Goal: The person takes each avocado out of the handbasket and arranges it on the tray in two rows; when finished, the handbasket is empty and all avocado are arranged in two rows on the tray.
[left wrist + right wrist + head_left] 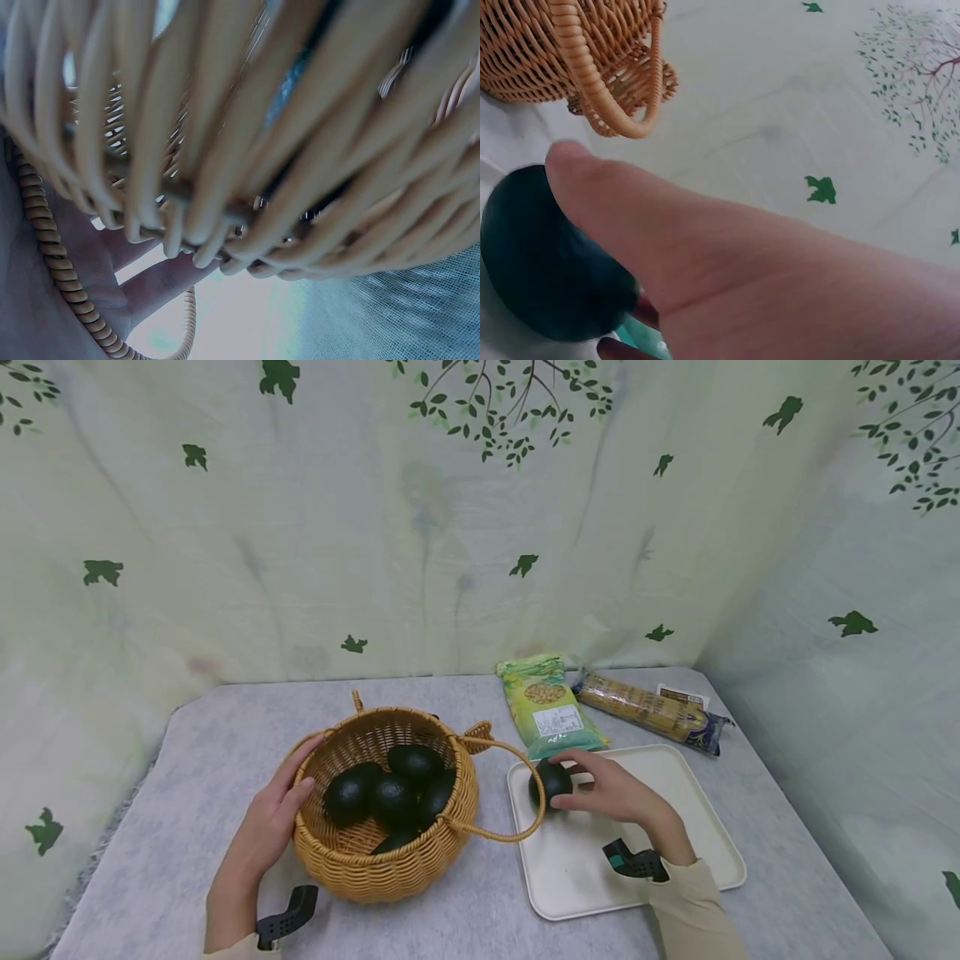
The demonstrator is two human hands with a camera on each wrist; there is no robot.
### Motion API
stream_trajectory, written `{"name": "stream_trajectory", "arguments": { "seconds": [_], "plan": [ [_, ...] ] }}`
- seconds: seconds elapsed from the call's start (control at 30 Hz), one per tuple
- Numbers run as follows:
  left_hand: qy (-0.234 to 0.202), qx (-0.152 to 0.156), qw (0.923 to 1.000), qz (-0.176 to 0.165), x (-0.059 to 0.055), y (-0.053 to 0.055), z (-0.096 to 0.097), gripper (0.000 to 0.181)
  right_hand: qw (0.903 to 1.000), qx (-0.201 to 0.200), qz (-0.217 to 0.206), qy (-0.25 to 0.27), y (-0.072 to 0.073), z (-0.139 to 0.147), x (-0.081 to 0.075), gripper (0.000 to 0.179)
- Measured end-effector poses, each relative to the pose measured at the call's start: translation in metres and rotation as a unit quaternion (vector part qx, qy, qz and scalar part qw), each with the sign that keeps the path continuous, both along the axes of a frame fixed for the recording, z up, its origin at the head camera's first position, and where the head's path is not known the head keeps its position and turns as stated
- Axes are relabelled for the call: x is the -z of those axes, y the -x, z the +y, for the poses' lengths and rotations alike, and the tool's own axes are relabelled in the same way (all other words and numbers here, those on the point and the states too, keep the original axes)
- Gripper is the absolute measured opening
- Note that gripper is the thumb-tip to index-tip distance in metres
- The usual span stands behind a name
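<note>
A round wicker basket (382, 881) stands left of the middle in the head view, with several dark avocados (395, 799) inside. My left hand (272, 818) holds the basket's left rim. In the left wrist view, the woven wall (225, 135) hides part of that hand, and a coiled handle (56, 259) crosses its palm. Over the left end of a white tray (581, 885), my right hand (618, 789) grips a single avocado (551, 783) between thumb and fingers. The right wrist view shows this avocado (551, 259) large beside the thumb.
The basket's right handle (538, 793) sticks out toward the tray, close to the gripped avocado. Behind the tray lie a green and yellow bag (551, 706) and a long pasta packet (648, 710). A leaf-patterned cloth (450, 527) hangs behind the grey tabletop (172, 760).
</note>
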State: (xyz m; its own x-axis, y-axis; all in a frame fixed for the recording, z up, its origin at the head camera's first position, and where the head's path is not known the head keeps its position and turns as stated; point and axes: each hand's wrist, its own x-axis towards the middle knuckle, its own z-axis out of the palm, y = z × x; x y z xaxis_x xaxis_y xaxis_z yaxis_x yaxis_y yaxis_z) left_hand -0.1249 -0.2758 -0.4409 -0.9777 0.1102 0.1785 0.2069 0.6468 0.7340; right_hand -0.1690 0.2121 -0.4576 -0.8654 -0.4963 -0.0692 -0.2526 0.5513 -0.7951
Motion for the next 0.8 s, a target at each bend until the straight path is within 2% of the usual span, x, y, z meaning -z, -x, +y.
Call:
{"name": "stream_trajectory", "arguments": {
  "seconds": [0.2, 0.43, 0.57, 0.8],
  "plan": [
    [-0.002, 0.000, 1.0000, 0.001, 0.000, 0.001, 0.001, 0.055, 0.9999, 0.010, -0.012, 0.000, 0.001, -0.006, 0.000, 0.061],
    [-0.004, 0.002, 1.0000, 0.005, -0.001, 0.000, 0.001, 0.055, 0.9983, 0.046, 0.009, -0.036, 0.002, 0.001, 0.001, 0.067],
    [-0.004, 0.003, 1.0000, 0.005, -0.002, 0.000, 0.001, 0.055, 0.9985, 0.041, 0.019, -0.032, 0.001, 0.003, 0.000, 0.075],
    [-0.009, 0.006, 0.9999, 0.007, -0.001, -0.001, 0.000, 0.055, 0.9982, 0.041, 0.023, -0.038, -0.001, 0.004, -0.003, 0.078]
  ]
}}
